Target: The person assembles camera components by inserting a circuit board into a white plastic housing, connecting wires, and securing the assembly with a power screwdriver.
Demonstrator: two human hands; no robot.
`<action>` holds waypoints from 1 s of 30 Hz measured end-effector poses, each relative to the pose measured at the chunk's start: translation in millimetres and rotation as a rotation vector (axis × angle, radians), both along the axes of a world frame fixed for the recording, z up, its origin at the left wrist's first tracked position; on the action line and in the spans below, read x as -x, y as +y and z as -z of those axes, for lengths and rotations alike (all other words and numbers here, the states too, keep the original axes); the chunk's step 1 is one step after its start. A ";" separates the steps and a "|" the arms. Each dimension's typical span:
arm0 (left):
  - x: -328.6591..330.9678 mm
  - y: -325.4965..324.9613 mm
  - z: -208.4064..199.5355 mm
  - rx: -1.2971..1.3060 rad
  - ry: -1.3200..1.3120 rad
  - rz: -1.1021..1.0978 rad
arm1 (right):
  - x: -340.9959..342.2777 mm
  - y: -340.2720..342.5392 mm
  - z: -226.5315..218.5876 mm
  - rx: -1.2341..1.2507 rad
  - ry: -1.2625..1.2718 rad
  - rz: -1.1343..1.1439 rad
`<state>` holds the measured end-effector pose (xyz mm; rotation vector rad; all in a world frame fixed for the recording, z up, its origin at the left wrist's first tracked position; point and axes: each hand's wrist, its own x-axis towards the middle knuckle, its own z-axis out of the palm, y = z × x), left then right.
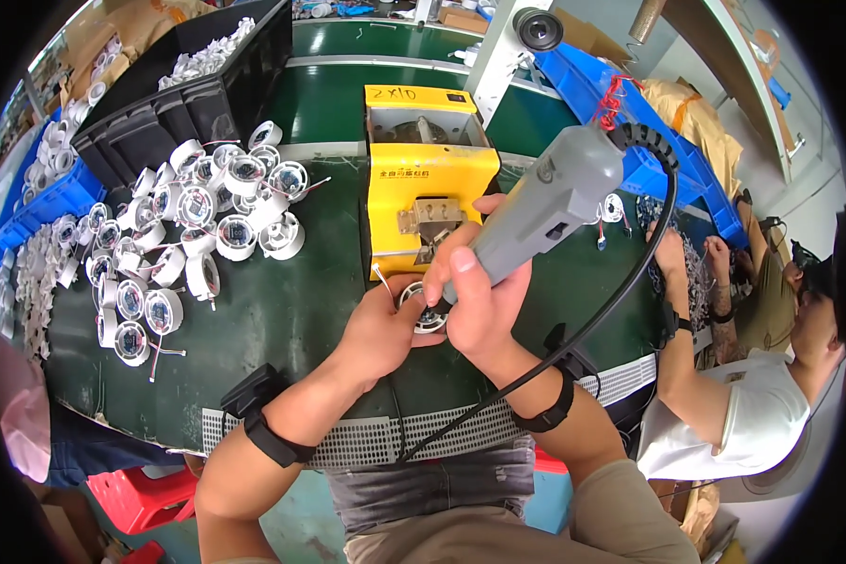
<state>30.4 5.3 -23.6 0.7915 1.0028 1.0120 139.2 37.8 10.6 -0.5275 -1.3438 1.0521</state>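
Observation:
At the near middle of the green table, my left hand [383, 327] grips a round white housing [430, 320] with wires and a circuit board inside. My right hand [484, 296] is wrapped round a grey electric screwdriver [559, 188], tilted with its tip down at the housing. The tip itself is hidden behind my fingers. Just beyond my hands stands a yellow screw feeder [432, 179] with a metal block on its front. A black cord [644, 282] runs from the screwdriver's top down past my right forearm.
Many similar white housings [197, 207] lie heaped at the left. Behind them stands a black crate [179, 108] of white parts; a blue bin [56, 202] is at far left. At right, a co-worker [733, 404] handles small parts beside a blue tray [649, 141].

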 end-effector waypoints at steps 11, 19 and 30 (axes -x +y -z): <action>12.8 6.4 10.6 -0.112 0.218 0.205 | -8.0 -6.0 14.9 -0.025 -0.023 -0.193; 111.1 -19.3 -56.5 -0.373 1.577 -0.338 | -105.4 74.8 11.2 -0.183 -0.538 0.808; 103.4 -26.9 -73.9 -0.474 1.097 0.228 | -195.4 127.5 53.6 0.308 -1.184 1.142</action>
